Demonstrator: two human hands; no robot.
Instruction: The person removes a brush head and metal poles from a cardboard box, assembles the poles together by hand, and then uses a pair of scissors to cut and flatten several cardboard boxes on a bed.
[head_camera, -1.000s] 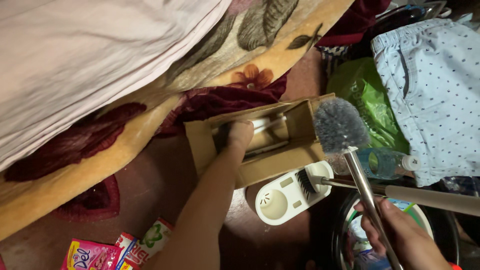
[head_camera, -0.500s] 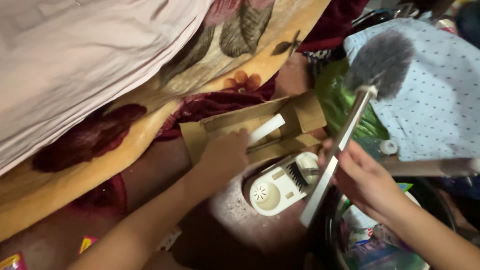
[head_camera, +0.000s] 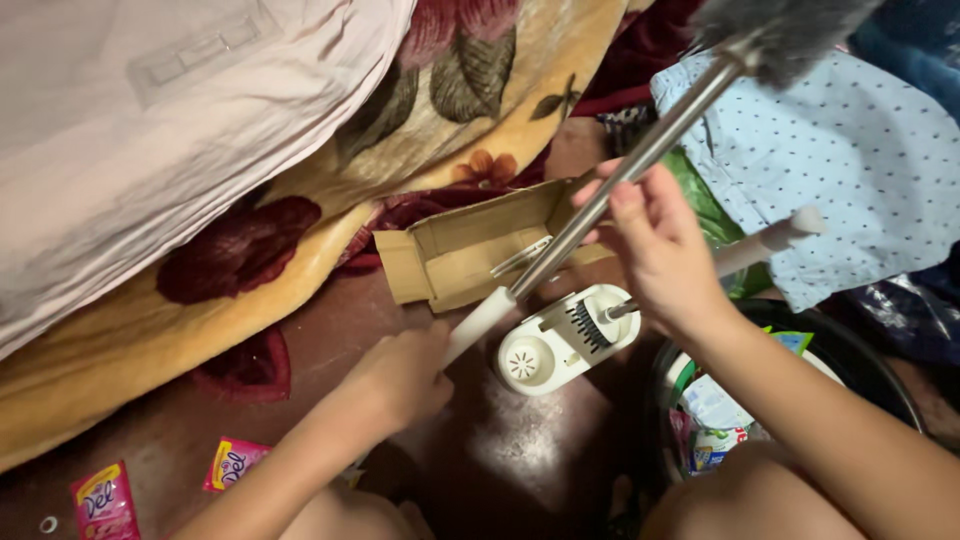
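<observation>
Since half a second before, the left hand (head_camera: 400, 375) had come out of the cardboard box (head_camera: 470, 255) and drawn the white handle piece (head_camera: 480, 322) down toward the person, while the brush had swung higher so its grey bristle head (head_camera: 775, 30) now ran off the top edge. That left hand was closed around the lower end of the one white handle piece, whose upper end met the metal rod (head_camera: 625, 170) of the brush. One right hand (head_camera: 655, 245) held that rod partway up, fingers curled round it, so the brush lay on a slant from lower left to upper right above the floor. One open cardboard box lay on the floor against the flowered blanket (head_camera: 300, 200), with a thin metal part (head_camera: 520, 257) visible inside. Just beside it sat one cream plastic brush holder (head_camera: 545, 350), in which a second, smaller brush (head_camera: 588, 325) with dark bristles rested, its white-tipped handle pointing right. Two pink sachets (head_camera: 105, 495) lay on the floor at lower left. One dotted pale-blue garment (head_camera: 850, 160) lay at upper right, and one dark round bin (head_camera: 870, 355) held packets beneath the right forearm.
</observation>
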